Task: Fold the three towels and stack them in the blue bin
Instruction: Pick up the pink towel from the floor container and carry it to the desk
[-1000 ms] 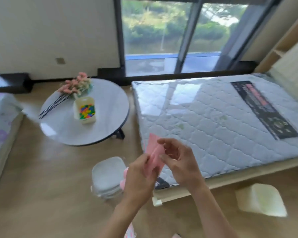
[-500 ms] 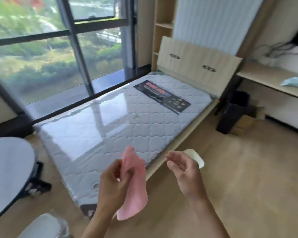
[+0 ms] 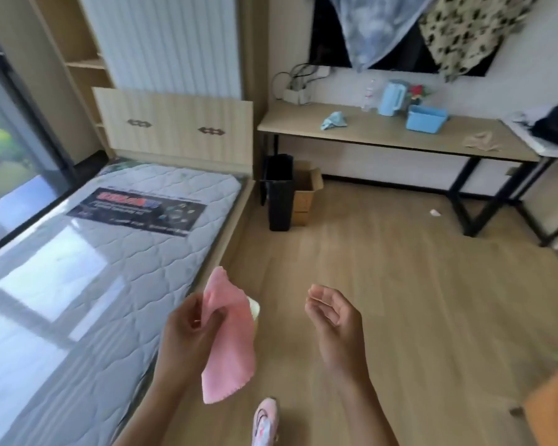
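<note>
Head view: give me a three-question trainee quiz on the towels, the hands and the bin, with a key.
1. True or false: the right hand grips the pink towel while the left hand holds nothing.
2. The blue bin stands: A) on the desk; B) in the left hand; C) under the pink towel.
3. What colour is the crumpled towel lying on the desk, left of the bin in the picture?
Key: 1 false, the left hand grips it and the right hand holds nothing; 2 A; 3 light blue.
</note>
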{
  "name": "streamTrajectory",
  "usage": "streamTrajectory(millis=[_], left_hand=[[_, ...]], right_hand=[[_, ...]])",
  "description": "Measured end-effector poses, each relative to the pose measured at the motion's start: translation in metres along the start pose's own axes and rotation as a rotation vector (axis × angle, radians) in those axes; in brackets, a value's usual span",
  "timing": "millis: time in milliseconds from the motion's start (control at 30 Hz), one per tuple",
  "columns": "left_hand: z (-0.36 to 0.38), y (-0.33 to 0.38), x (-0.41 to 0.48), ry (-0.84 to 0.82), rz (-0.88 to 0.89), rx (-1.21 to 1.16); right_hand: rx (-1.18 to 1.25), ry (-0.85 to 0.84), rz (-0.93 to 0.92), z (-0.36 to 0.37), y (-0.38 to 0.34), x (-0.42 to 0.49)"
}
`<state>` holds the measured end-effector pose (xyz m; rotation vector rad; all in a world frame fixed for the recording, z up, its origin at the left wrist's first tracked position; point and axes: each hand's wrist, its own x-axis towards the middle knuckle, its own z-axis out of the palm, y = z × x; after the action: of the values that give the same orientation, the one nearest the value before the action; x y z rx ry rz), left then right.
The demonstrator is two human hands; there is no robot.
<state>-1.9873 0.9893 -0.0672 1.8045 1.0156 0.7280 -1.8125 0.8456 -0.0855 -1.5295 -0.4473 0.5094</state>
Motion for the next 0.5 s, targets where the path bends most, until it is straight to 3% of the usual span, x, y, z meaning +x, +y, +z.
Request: streamTrajectory(millis=[500], left_hand=[[0.273,0.103,0.222,-0.285,0.104,0.018]], right_hand=[[-0.072,0.247,-0.011,-0.17,-0.017,0.274]])
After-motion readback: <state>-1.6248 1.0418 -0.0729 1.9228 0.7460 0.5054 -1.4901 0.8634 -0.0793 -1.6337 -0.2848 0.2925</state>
